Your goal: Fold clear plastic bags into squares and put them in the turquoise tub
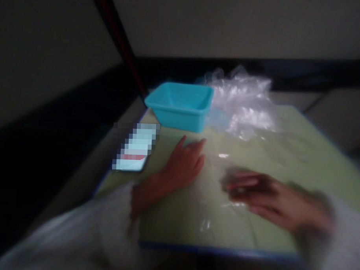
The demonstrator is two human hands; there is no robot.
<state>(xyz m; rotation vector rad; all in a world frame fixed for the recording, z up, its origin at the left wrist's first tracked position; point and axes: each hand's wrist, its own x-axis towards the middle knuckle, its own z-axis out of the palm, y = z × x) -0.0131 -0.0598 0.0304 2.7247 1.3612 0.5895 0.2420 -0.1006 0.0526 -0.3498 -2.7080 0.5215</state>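
Observation:
A clear plastic sheet or bag lies flat on the yellow-green table, showing only by its glints and faint edges. My left hand rests at its left side, fingers spread and holding nothing. My right hand is over the right part of the plastic, its fingers partly bent and smeared by motion. Whether those fingers grip the plastic I cannot make out. Both wrists come out of pale, fluffy sleeves.
A turquoise plastic basin stands at the table's far left. Beside it is a heap of crumpled clear plastic bags. A phone with a lit, pixelated screen lies along the left edge. The room is dim.

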